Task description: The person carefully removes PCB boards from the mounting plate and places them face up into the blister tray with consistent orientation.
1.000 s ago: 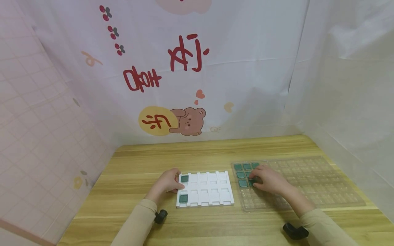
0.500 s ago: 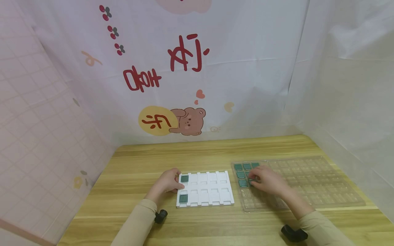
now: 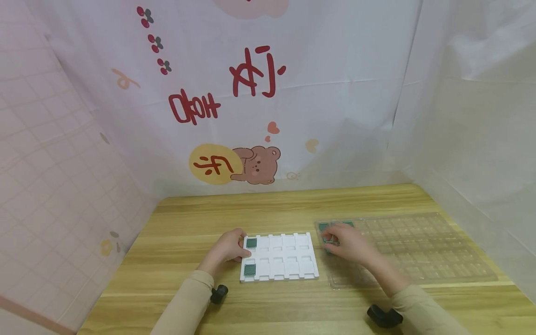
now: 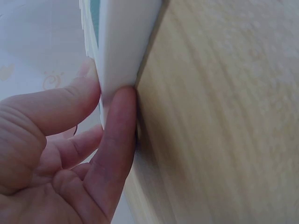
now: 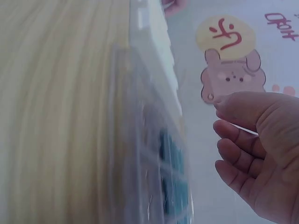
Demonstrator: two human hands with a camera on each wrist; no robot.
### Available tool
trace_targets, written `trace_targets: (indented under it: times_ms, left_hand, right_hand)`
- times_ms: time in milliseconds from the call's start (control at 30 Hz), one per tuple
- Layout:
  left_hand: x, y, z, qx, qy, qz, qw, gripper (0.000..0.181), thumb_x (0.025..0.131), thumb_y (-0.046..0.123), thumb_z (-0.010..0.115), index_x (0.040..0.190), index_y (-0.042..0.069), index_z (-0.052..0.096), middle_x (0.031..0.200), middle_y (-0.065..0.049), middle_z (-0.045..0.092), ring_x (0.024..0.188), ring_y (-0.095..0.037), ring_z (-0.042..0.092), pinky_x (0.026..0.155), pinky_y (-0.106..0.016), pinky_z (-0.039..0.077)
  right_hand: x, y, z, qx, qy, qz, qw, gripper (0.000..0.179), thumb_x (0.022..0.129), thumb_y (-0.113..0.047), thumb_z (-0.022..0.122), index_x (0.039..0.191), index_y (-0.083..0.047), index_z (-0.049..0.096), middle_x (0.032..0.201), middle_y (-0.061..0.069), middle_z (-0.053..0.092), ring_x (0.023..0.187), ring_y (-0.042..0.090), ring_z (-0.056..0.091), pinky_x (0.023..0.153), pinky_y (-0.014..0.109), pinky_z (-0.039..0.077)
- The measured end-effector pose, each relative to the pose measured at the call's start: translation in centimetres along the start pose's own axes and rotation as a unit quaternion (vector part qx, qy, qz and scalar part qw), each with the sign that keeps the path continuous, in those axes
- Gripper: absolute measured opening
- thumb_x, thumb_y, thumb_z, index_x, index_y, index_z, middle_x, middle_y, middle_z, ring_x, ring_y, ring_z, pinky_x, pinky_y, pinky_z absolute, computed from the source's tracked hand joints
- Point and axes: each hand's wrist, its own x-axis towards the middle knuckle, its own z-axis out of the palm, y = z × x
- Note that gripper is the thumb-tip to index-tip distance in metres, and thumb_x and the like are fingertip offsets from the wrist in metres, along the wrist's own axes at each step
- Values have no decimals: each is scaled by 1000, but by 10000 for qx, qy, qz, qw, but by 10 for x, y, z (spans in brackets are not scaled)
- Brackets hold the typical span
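My left hand [image 3: 228,246] pinches the left edge of a white compartment tray [image 3: 290,255]. In the left wrist view the thumb [image 4: 70,105] lies against the tray's face and a finger [image 4: 117,144] against its side. Two square green chips, one at the back [image 3: 251,243] and one at the front [image 3: 250,270], sit in its left column. My right hand [image 3: 351,244] is over the left part of a clear plastic tray [image 3: 410,253], its fingers loosely bent near green chips [image 3: 324,227]. The right wrist view shows nothing between thumb and fingers [image 5: 233,154]; the hand partly hides the chips.
The clear tray reaches toward the right side of the wooden table [image 3: 268,307], with a narrow gap between it and the white tray. A printed white cloth [image 3: 356,116] hangs behind and at the sides. Black devices [image 3: 384,317] are at both wrists.
My right hand has shifted left over the clear tray, from the second and third chip columns toward the first. The left hand and white tray have stayed in place.
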Motion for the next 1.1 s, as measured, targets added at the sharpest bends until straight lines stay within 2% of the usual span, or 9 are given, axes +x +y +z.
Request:
trace_targets:
  times_ms: [167, 267, 500, 833, 1100]
  left_hand:
    - [-1, 0, 0, 40, 21, 24, 10000, 59, 78, -4, 81, 129, -10, 52, 79, -10, 51, 61, -19, 55, 57, -31, 58]
    - [0, -1, 0, 37, 26, 24, 10000, 59, 77, -5, 81, 129, -10, 52, 79, -10, 51, 61, -19, 55, 57, -31, 58]
    - [2, -1, 1, -5, 22, -31, 10000, 59, 78, -5, 80, 129, -9, 52, 80, -11, 52, 61, -18, 55, 57, -30, 58]
    - [-1, 0, 0, -10, 4, 37, 10000, 58, 78, -5, 80, 129, -10, 52, 79, -10, 50, 59, -18, 53, 57, -31, 59]
    - [-1, 2, 0, -79, -7, -52, 10000, 58, 78, -5, 80, 129, -9, 52, 80, -11, 50, 62, -18, 54, 58, -32, 59]
  right_hand:
    - [13, -12, 8, 251, -6, -237, 9994, 18, 85, -7, 74, 103, -9, 71, 92, -6, 63, 80, 14, 58, 67, 27, 51]
    - [21, -21, 12, 324, -15, -266, 9991, 19, 85, -12, 77, 103, -10, 70, 95, -6, 64, 81, 15, 58, 69, 28, 51]
    - [38, -40, 24, 528, -11, -442, 9976, 23, 85, -14, 78, 106, -7, 70, 99, 1, 68, 83, 20, 61, 72, 31, 52]
    - [54, -64, 43, 502, -120, -437, 9977, 26, 86, -18, 78, 109, -9, 71, 103, -3, 67, 86, 19, 61, 73, 29, 52]
    - [66, -80, 57, 627, -293, -474, 9965, 26, 87, -20, 77, 111, -11, 71, 107, -2, 68, 92, 19, 62, 81, 33, 53]
